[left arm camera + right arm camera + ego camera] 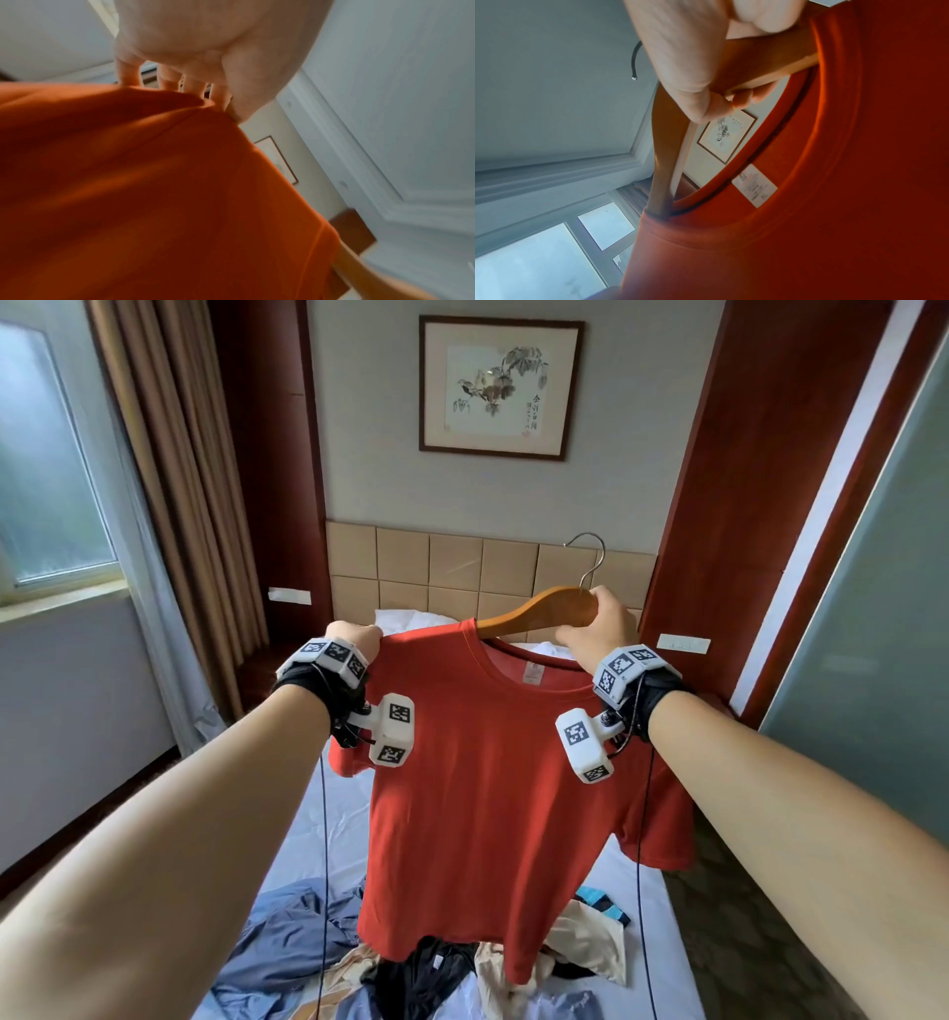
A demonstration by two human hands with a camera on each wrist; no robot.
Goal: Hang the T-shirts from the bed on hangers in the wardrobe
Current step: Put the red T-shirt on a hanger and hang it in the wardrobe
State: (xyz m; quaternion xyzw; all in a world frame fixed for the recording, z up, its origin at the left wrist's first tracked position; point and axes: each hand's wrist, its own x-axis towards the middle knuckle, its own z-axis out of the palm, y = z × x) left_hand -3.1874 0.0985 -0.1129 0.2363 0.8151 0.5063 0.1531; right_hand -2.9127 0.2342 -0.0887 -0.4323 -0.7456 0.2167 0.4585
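Red T-shirt (477,793): held up above the bed (339,819), one arm of a wooden hanger (539,608) threaded through its neck opening.
Left hand (359,636): pinching the shirt's shoulder.
Right hand (598,624): fingers curled round the hanger's middle (metal hook above).
Heap of other clothes (308,942): on the bed below.

Our head view looks down past both hands toward the bed (328,819). Our wrist views sit close under each hand, facing up; all three share the red T-shirt (482,793) and the framed picture (500,387).
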